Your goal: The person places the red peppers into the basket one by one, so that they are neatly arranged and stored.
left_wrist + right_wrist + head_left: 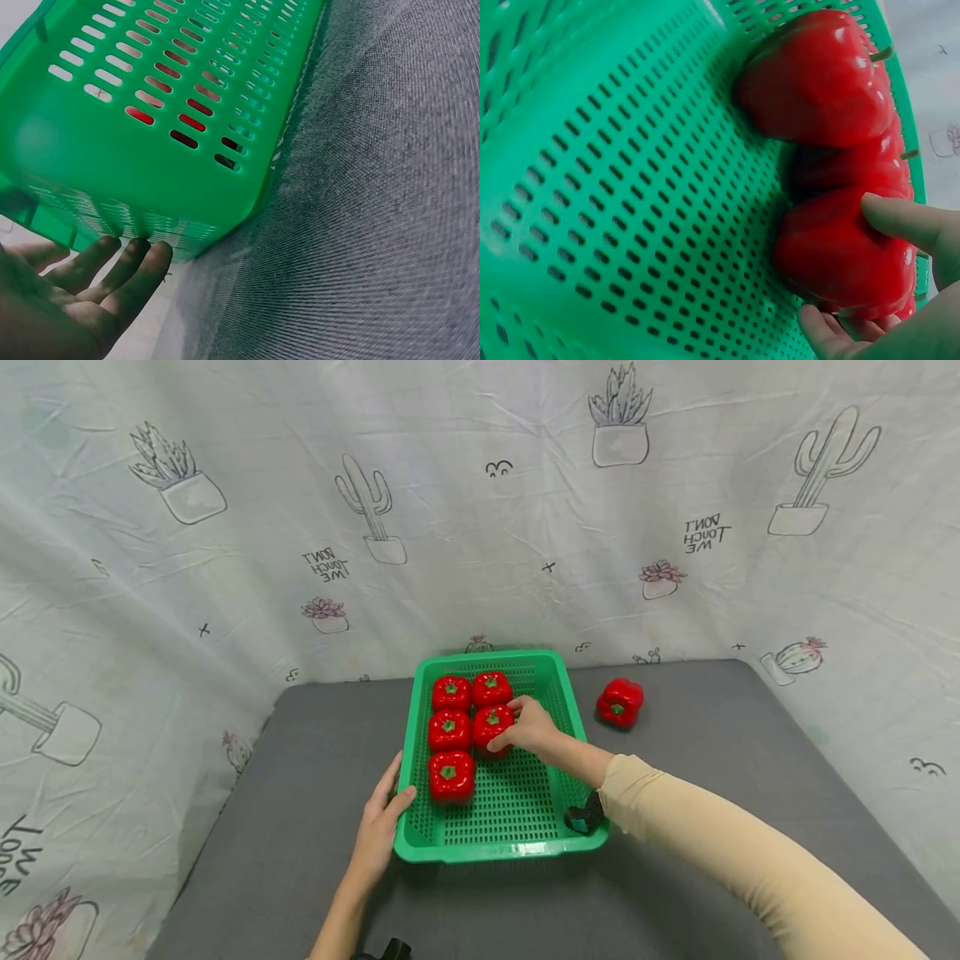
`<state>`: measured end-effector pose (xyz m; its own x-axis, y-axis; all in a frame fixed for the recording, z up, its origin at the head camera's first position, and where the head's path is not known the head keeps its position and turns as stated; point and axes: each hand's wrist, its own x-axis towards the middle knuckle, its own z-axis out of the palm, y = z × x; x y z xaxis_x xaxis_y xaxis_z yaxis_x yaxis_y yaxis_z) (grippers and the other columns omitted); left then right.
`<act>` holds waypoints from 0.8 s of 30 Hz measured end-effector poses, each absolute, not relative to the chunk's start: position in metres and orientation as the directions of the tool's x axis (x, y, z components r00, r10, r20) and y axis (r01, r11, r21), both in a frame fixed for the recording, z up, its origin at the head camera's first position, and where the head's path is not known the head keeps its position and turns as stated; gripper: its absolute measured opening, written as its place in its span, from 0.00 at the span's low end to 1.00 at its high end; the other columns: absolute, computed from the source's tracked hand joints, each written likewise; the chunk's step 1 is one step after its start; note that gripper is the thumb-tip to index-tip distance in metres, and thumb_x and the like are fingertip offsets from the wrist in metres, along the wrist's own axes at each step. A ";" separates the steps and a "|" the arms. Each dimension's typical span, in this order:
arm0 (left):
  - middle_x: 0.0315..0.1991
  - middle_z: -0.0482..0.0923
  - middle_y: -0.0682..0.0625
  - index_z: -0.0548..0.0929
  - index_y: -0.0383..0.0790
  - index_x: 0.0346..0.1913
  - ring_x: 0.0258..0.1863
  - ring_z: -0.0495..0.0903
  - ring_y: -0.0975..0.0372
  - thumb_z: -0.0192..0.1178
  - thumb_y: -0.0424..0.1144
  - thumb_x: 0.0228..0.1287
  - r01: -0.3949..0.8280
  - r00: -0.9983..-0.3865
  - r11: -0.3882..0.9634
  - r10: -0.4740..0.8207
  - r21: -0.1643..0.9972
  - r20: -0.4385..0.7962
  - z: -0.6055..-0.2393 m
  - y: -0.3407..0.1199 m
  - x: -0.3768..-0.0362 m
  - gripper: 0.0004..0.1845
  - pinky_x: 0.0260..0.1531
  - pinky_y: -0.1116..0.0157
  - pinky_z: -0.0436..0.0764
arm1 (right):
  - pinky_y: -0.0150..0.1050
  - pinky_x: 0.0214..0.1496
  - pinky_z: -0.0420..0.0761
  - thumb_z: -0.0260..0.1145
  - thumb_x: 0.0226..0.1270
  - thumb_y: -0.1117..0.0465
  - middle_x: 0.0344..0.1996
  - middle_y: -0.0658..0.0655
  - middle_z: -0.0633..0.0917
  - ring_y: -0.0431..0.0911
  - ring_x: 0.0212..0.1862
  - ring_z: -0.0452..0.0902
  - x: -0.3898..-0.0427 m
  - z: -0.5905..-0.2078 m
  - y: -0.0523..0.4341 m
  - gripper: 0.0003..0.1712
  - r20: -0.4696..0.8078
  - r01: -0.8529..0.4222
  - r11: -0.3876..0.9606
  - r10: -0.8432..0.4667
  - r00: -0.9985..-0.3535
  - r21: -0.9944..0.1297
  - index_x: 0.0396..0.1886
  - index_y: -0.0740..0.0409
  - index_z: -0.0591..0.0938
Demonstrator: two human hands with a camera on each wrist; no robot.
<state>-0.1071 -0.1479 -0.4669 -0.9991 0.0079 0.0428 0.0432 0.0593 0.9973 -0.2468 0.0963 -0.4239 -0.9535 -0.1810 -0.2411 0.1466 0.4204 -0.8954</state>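
Your grey worktop (300, 827) carries the green basket (558, 685), five red peppers inside it. Your left hand (381, 827) rests flat-fingered against its left wall. Your right hand (531, 727) curls round the second-row pepper (491, 723). A sixth pepper (620, 702) lies outside.

Six red peppers (450, 730), five in the one green basket (558, 681), one outside.

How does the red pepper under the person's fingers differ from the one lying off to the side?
The held pepper sits inside the green basket, stem up, gripped by the right hand. The loose pepper lies on the grey table outside the basket, tipped sideways, untouched. Both are glossy red with green stems.
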 end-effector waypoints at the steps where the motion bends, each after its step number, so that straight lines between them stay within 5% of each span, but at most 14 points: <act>1: 0.72 0.60 0.49 0.56 0.55 0.77 0.63 0.70 0.54 0.52 0.45 0.76 0.044 -0.999 0.058 0.008 0.997 0.044 -0.467 -0.148 -0.107 0.31 0.52 0.63 0.76 | 0.47 0.45 0.78 0.81 0.45 0.68 0.53 0.61 0.75 0.55 0.49 0.72 -0.247 -0.424 0.096 0.41 -0.243 0.146 0.426 -0.182 -0.953 -0.893 0.60 0.62 0.71; 9: 0.72 0.60 0.49 0.56 0.54 0.77 0.63 0.70 0.54 0.52 0.45 0.76 0.049 -0.999 0.057 0.012 0.997 0.048 -0.466 -0.148 -0.106 0.31 0.52 0.64 0.76 | 0.48 0.44 0.78 0.81 0.45 0.67 0.44 0.60 0.78 0.54 0.44 0.74 -0.248 -0.424 0.096 0.43 -0.253 0.152 0.439 -0.181 -0.950 -0.885 0.62 0.60 0.70; 24: 0.72 0.61 0.48 0.57 0.55 0.77 0.62 0.71 0.53 0.53 0.45 0.76 0.042 -0.999 0.050 0.006 0.998 0.042 -0.465 -0.146 -0.105 0.31 0.52 0.63 0.77 | 0.47 0.44 0.78 0.81 0.46 0.67 0.46 0.60 0.78 0.54 0.44 0.74 -0.246 -0.426 0.096 0.43 -0.239 0.148 0.429 -0.166 -0.957 -0.891 0.62 0.62 0.69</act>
<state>-0.1055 -0.1462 -0.4654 -0.9991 0.0056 0.0421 0.0423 0.0501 0.9978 -0.2457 0.0961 -0.4255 -0.9567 -0.1659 -0.2392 0.1484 0.4292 -0.8909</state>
